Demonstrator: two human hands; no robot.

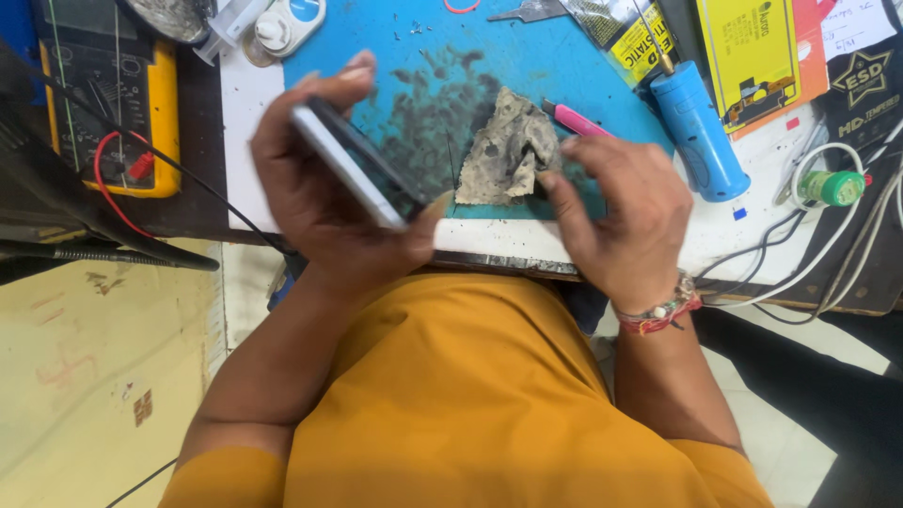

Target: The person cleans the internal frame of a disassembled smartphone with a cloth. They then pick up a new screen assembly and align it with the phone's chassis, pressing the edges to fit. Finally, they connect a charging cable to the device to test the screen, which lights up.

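Gripping a phone [357, 174] tilted on its edge above the table's [752, 226] front edge, the left hand [320, 188] wraps around it, while the right hand [616, 212] pinches a dirty grey rag [508, 150] lying on the blue mat [451, 56]. Just beyond the rag lie a pink-handled tool [578, 122] and a blue cylinder [698, 132]; a yellow meter [160, 103] sits at the far left.

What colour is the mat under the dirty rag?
The mat is bright blue with dark smudges, and the grey rag lies on it. The head view shows it best.
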